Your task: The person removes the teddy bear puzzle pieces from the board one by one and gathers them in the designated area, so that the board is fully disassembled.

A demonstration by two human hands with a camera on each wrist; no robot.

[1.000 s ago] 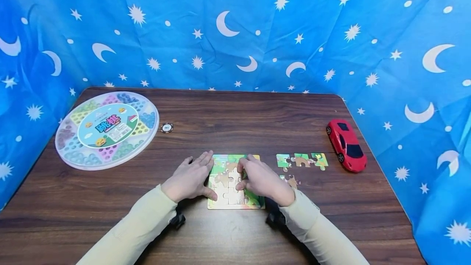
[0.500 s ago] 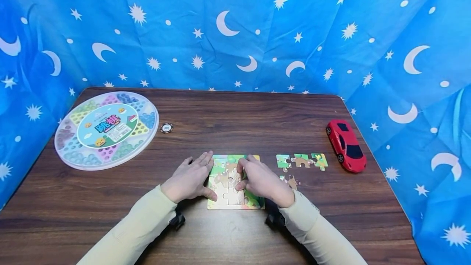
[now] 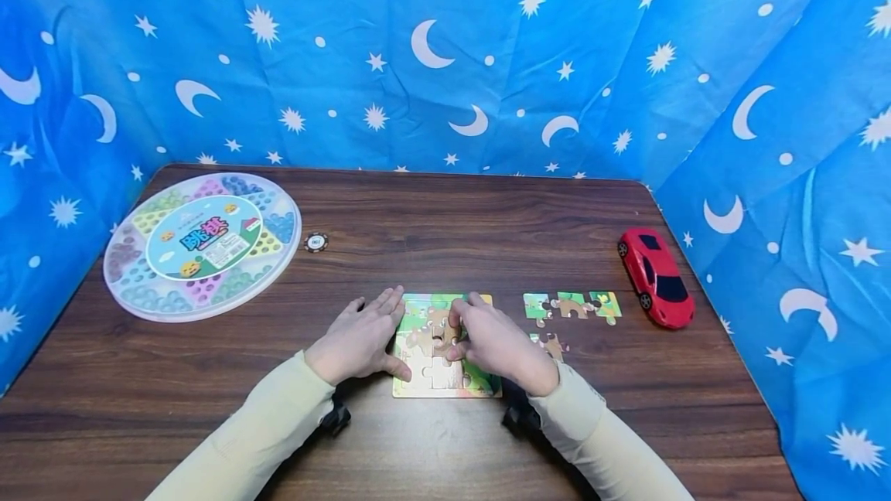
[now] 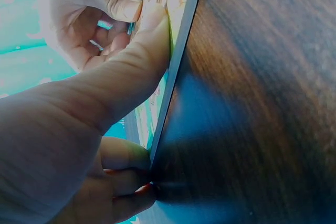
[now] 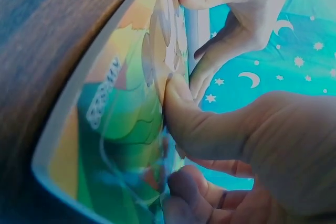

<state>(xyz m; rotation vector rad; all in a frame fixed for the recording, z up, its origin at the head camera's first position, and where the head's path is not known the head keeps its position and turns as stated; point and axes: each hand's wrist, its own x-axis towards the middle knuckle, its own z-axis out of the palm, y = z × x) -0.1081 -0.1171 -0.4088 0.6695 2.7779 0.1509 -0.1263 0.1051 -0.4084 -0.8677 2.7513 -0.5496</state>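
A jigsaw puzzle board with a colourful picture lies on the table between both hands. My left hand rests on its left side, fingers stretched along the edge. In the left wrist view that hand's thumb presses on the board's face. My right hand reaches over the board's right half. Its bent thumb and index finger pinch a brown puzzle piece near the middle, among the pieces set in the board. The right wrist view shows this thumb down at the surface, with the other fingers curled.
Several loose puzzle pieces lie right of the board, partly beyond my right hand. A red toy car stands at the table's right edge. At the left are a round marble game board and a poker chip. A starry blue curtain surrounds the table.
Both hands stay almost in place. The bright glare on the pieces beside my right fingertips has faded, and their brown print shows more clearly.
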